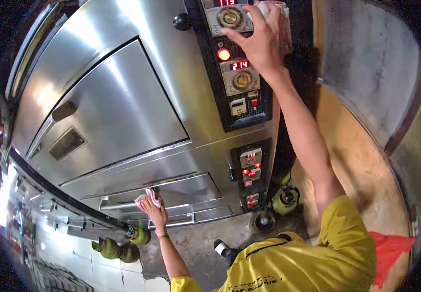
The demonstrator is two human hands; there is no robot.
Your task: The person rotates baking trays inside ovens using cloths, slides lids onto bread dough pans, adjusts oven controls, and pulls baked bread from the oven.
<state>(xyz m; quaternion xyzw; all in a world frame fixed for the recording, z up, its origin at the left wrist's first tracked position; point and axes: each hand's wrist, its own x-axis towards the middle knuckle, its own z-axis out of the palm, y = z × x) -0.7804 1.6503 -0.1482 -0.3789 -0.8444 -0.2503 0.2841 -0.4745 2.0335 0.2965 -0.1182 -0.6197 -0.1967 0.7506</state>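
Observation:
My right hand [263, 41] reaches up to the oven's top control panel. Its thumb and index finger are spread beside the upper round dial [230, 17]; whether they touch it I cannot tell. A pale pink cloth [284, 29] is bunched under its other fingers, against the panel's right edge. Low on the left, my left hand [155, 213] is closed on another pink and white cloth [153, 194], near the handle bar [123, 206] of a lower oven door. The steel oven [171, 87] fills most of the view.
A lit red lamp [223, 54] and a second dial [243, 80] lie below the upper dial. Lower panels [252, 168] also show red lights. Green gas cylinders [286, 200] stand on the floor, others [109, 248] at left. A red cloth [390, 250] lies at right.

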